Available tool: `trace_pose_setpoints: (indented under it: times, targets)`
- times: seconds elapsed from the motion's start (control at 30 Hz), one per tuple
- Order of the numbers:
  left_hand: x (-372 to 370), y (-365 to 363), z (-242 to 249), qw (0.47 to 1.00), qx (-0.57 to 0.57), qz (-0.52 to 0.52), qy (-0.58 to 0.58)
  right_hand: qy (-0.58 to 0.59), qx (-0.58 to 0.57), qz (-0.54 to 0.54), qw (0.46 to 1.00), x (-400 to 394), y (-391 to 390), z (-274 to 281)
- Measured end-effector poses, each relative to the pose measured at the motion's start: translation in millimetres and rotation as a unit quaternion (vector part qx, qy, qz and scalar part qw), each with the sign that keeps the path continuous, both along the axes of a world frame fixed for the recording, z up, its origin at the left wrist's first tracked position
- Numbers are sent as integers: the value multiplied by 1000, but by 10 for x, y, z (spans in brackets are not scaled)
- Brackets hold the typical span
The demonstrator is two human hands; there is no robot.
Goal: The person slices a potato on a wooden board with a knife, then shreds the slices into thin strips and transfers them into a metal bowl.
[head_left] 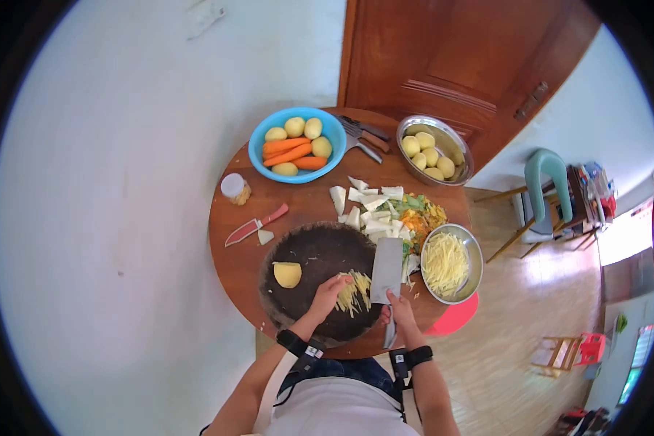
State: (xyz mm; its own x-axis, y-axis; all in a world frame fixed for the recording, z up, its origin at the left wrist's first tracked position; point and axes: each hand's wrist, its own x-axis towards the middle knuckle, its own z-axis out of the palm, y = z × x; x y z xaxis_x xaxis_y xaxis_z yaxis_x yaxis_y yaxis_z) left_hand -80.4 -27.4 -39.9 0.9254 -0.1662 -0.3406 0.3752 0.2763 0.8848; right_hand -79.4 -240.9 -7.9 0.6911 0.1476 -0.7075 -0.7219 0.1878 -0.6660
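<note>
On the round dark cutting board, a peeled yellow potato half lies left, and the left hand presses curled fingers on the pale yellow potato strips. Just right, the right hand is closed around the handle of the wide steel cleaver, its blade resting beside the strips. A round steel bowl of cut strips stands at the right, near the board.

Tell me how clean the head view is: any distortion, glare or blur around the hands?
Head view: strong fisheye bending, black corners; window glare far right; the left hand, right hand and cleaver on the cutting board look evenly lit and fairly sharp.
</note>
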Motion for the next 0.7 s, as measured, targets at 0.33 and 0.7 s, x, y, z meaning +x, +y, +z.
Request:
trace_pose_setpoints:
  times: [0.33,0.7]
  targets:
    - [-192,-126,-14,825,488,-25,-284,-38,-90,53,994,-357,-56,-164]
    - [-218,-273,-110,869,393,93,-285,-33,-81,86,993,-702,768,-303]
